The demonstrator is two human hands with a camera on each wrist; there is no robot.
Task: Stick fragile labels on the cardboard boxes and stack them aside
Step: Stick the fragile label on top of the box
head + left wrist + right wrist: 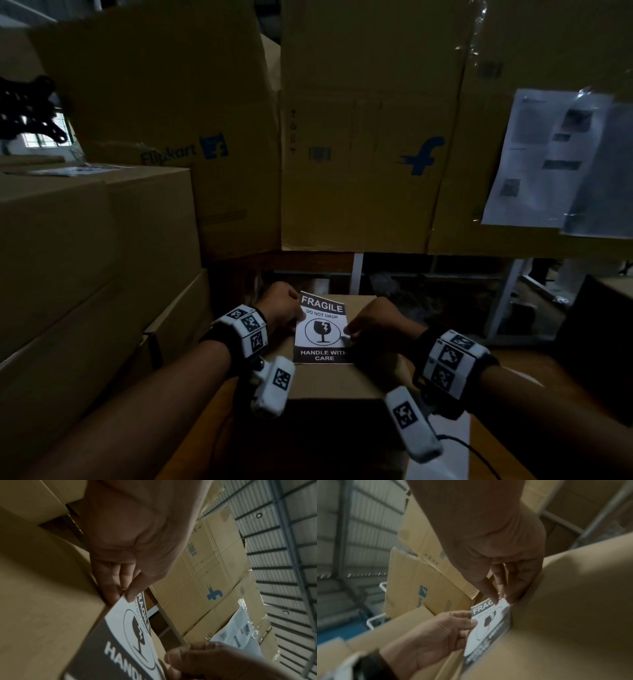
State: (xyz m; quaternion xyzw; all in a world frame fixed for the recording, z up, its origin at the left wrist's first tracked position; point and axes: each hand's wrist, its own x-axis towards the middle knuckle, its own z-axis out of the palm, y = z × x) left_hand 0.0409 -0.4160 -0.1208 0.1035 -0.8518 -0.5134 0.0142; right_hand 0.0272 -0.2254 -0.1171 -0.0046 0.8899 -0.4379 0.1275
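From the head view we read the black-and-white paper fragile label [322,330] over the plain brown cardboard box [337,380]; wrist views show our left hand [135,555] and right hand [503,561] fingers pinching its opposite edges.

Fragile label [323,329] on cardboard box [337,380]; stacked boxes [85,246] left, behind.

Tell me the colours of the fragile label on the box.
Black and white: the fragile label has dark bands with white lettering and a broken-glass symbol, clearest in the head view.

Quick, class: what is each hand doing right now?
Left hand: pinches the left edge of the fragile label.
Right hand: pinches the label's right edge.
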